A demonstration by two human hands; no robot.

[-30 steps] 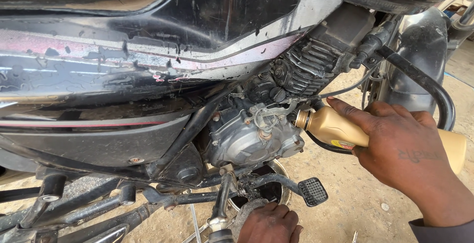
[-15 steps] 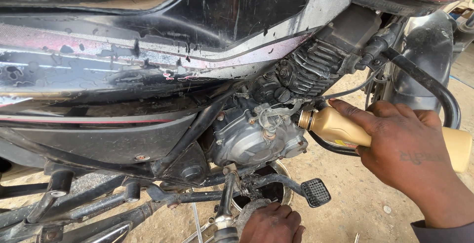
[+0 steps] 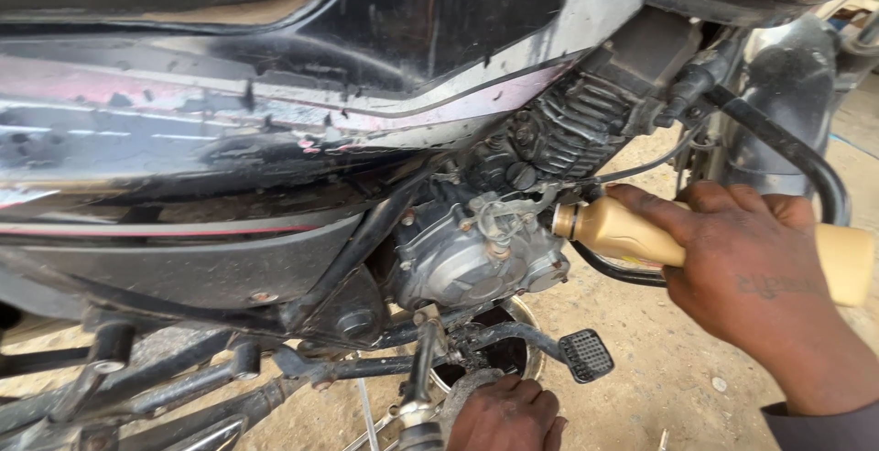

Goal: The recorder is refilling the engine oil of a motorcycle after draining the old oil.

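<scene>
The right hand holds a tan bottle sideways, mouth by the grey engine. The left hand, curled, sits below near a foot pedal.

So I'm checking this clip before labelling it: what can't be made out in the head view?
- Tan plastic bottle: middle covered by right hand.
- Left hand: cut off by bottom edge; its grip is unclear.
- Round metal pan: mostly behind black foot peg.

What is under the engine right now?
Under the engine sits a round metal pan, mostly hidden by the frame tubes and foot peg. The left hand is low beside it. The pan's contents cannot be seen.
</scene>
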